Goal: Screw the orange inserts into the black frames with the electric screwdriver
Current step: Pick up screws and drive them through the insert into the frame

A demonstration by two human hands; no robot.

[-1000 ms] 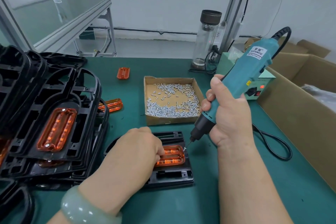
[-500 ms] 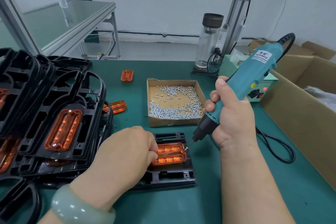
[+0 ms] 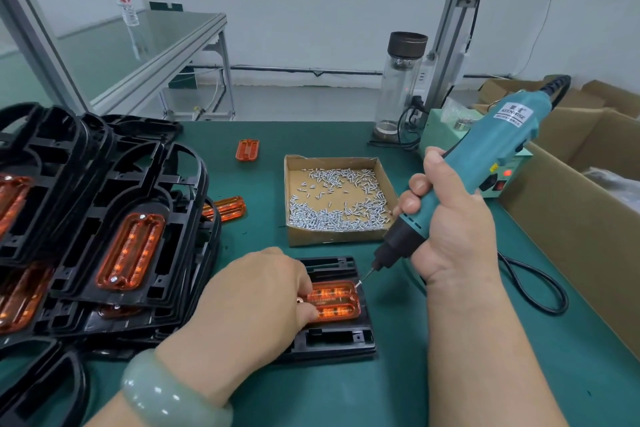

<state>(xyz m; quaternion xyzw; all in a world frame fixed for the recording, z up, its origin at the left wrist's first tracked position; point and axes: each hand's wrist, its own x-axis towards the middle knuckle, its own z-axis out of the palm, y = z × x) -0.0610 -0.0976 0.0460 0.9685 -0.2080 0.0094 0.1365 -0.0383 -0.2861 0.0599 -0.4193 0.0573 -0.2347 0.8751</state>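
Black frame (image 3: pixel 341 340) lies flat on the green mat (image 3: pixel 450 374) at centre front, with an orange insert (image 3: pixel 337 302) seated in its recess. Left hand (image 3: pixel 256 295), knuckles up, fingers bent: thumb on the near edge and fingertips on the far edge of the insert's left end, holding it down. A pale bracelet (image 3: pixel 162 392) is on that wrist. Right hand (image 3: pixel 457 229) is wrapped round the barrel of the electric screwdriver (image 3: pixel 485 163), which is tilted with its top leaning right and away. The bit tip, with a screw on it, meets the insert's far right corner. An open cardboard tray (image 3: pixel 332 237) of loose screws sits just behind the frame. Stack of frames (image 3: pixel 104 201) with inserts fitted at left. Two spare inserts on the mat: one (image 3: pixel 228 207) beside the stack, one (image 3: pixel 247 149) farther back.
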